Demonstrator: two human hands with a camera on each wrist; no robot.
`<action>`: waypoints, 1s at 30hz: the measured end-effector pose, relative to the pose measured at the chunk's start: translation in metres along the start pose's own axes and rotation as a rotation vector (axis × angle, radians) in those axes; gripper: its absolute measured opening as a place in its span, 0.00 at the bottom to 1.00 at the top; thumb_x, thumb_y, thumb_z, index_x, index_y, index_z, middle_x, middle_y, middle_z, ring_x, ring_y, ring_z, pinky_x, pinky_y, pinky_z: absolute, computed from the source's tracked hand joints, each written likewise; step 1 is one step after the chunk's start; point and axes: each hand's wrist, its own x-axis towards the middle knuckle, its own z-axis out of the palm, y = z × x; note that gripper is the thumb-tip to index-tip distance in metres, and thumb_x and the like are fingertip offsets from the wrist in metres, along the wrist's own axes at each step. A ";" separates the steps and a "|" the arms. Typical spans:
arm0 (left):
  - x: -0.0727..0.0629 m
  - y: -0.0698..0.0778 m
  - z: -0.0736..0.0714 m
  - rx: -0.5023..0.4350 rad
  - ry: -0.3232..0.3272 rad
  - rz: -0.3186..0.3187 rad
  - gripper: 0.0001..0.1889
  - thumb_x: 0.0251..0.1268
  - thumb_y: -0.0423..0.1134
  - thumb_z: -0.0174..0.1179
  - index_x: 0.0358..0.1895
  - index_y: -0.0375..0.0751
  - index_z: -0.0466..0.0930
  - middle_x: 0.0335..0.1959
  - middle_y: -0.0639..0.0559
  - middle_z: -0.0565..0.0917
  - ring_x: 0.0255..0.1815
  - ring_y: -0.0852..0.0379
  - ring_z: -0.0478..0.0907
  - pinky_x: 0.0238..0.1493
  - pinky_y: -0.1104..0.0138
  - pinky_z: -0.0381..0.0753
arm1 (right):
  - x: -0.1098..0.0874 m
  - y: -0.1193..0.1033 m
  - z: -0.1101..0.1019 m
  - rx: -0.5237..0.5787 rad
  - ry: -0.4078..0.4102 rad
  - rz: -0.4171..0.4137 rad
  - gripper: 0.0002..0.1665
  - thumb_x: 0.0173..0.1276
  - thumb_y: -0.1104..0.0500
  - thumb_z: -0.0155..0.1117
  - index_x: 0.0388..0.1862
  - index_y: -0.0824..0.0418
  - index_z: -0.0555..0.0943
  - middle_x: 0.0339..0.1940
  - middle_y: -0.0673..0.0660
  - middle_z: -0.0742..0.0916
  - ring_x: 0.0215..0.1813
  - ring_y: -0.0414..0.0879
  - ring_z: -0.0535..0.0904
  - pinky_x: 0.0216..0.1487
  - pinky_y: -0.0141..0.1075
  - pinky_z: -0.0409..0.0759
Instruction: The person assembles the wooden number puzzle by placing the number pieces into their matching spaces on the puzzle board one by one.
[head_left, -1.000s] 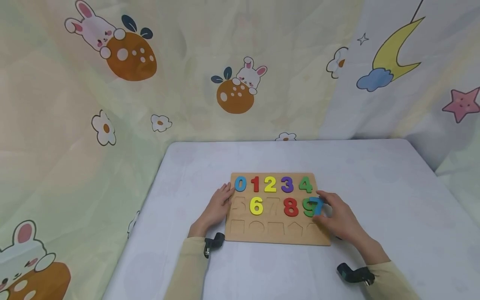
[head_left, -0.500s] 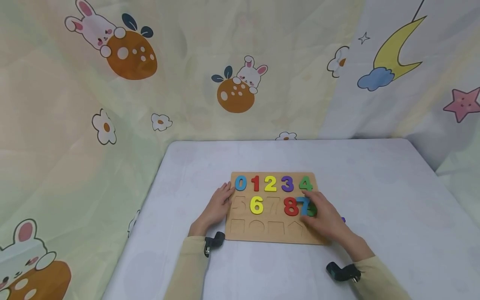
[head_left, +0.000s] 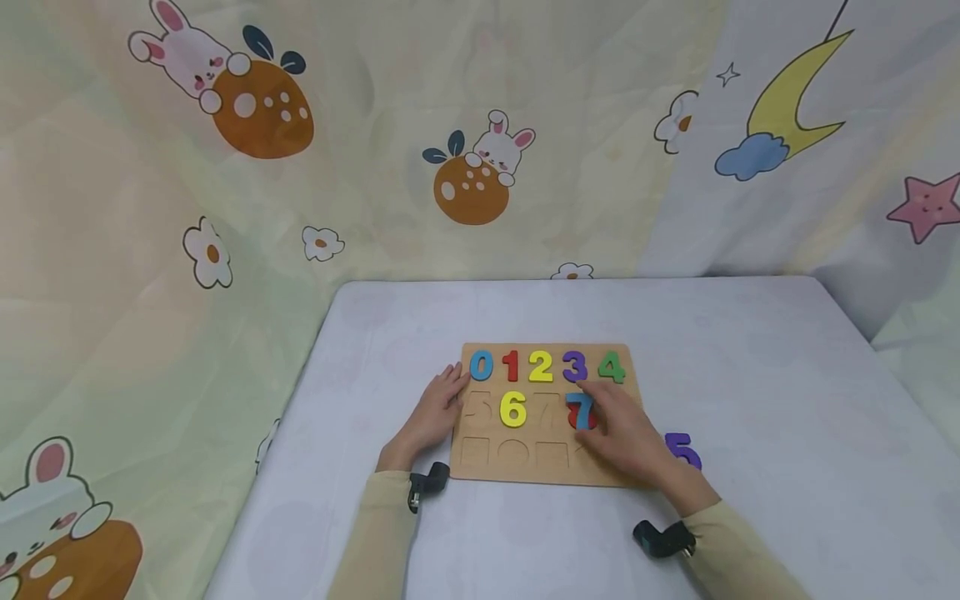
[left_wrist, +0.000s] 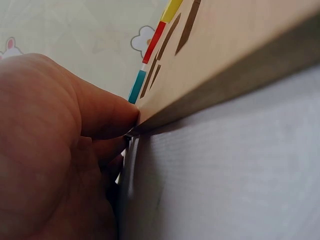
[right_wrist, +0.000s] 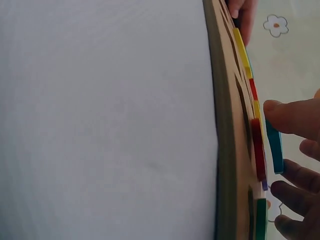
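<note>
A wooden number board [head_left: 480,477] lies on the table. My left hand [head_left: 431,414] touches its left edge; the left wrist view shows the thumb [left_wrist: 107,115] against the edge near a corner. My right hand [head_left: 626,429] pinches a blue number 7 piece [head_left: 581,408] above the board, between thumb and fingers. That piece partly covers the red 8 [right_wrist: 258,150] in the head view. A yellow 6 [head_left: 513,410] sits in the middle row, left of a bare 7 outline [head_left: 546,408]. The green 9 is hidden behind my right hand in the head view.
Pieces 0 [head_left: 482,366], 1 [head_left: 511,366], 2 [head_left: 541,366], 3 [head_left: 574,365] and 4 [head_left: 611,367] fill the top row. A purple 5 [head_left: 681,447] lies on the white tabletop [head_left: 787,400], right of the board. Shape outlines line the bottom row.
My right hand has carried the blue 7 leftward, from over the green 9 to over the red 8. The purple 5 has come into sight. My left hand stays at the board's edge.
</note>
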 end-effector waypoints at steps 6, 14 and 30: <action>0.001 -0.002 0.001 0.001 0.007 0.006 0.26 0.74 0.33 0.47 0.73 0.39 0.62 0.78 0.49 0.54 0.80 0.53 0.44 0.80 0.58 0.41 | 0.005 -0.007 0.009 -0.025 -0.010 0.002 0.46 0.56 0.56 0.77 0.72 0.56 0.67 0.67 0.60 0.74 0.65 0.55 0.71 0.63 0.51 0.77; 0.000 -0.001 0.001 0.002 0.004 -0.003 0.26 0.74 0.33 0.47 0.74 0.40 0.62 0.78 0.49 0.54 0.80 0.53 0.43 0.80 0.59 0.41 | 0.010 -0.013 0.014 -0.022 -0.037 0.020 0.45 0.58 0.52 0.76 0.73 0.56 0.67 0.69 0.61 0.73 0.69 0.57 0.68 0.65 0.52 0.75; 0.000 -0.001 0.000 -0.006 -0.004 -0.006 0.26 0.74 0.33 0.47 0.74 0.42 0.62 0.78 0.50 0.53 0.80 0.54 0.43 0.80 0.59 0.41 | 0.015 -0.021 0.026 -0.051 -0.035 -0.005 0.43 0.58 0.49 0.75 0.71 0.58 0.69 0.67 0.58 0.76 0.67 0.55 0.70 0.66 0.51 0.74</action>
